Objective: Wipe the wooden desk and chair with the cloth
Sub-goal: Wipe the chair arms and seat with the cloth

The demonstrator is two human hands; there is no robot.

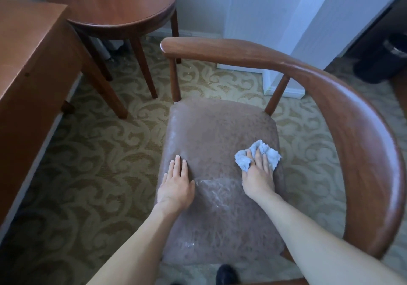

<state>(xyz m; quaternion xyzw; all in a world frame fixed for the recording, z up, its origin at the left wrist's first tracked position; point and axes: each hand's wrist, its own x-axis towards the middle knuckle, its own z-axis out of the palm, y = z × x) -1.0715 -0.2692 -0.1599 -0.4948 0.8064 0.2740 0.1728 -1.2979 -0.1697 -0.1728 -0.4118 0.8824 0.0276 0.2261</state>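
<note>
A wooden chair (363,135) with a curved back rail fills the middle and right; its brown padded seat (215,135) shows pale dusty streaks near the front. My right hand (258,174) presses a crumpled pale blue cloth (267,153) flat onto the right side of the seat. My left hand (175,184) lies flat on the seat's left edge, fingers together, holding nothing. The wooden desk (28,60) stands at the left.
A round wooden side table (123,7) stands at the back left, its legs close to the chair's armrest end. Patterned carpet (92,163) covers the floor. A white pillar base (284,89) and a dark bin (383,58) stand behind the chair. A dark shoe (225,274) shows below the seat.
</note>
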